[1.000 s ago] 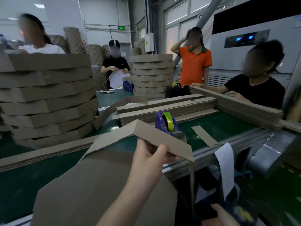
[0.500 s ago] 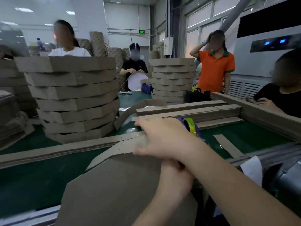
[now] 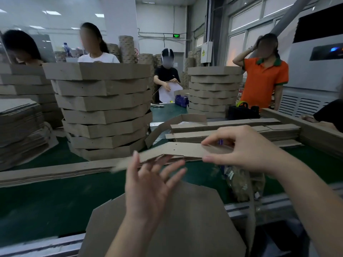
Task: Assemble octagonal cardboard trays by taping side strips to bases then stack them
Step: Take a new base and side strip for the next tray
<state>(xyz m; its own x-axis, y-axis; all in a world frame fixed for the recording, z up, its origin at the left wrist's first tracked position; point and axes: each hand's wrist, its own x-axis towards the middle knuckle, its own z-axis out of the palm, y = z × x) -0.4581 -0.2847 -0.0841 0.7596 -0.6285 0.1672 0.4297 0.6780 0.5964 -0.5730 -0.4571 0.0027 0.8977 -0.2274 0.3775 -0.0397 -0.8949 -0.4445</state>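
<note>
You're early on this tray: your right grip (image 3: 246,149) pinches one strip (image 3: 178,150) between thumb and fingers, your left grip (image 3: 148,186) is spread with its fingertips under the strip's bend, and one base (image 3: 194,225) lies flat on the bench (image 3: 55,191) just below both, with no tape on it that I can see. Taping and stacking are left; beyond your grips stand three stacks of finished trays, the near stack (image 3: 104,112), far stack (image 3: 213,89) and left stack (image 3: 22,84)

white pillar (image 3: 119,19), right-hand windows (image 3: 246,32), ceiling lights (image 3: 52,13)
</note>
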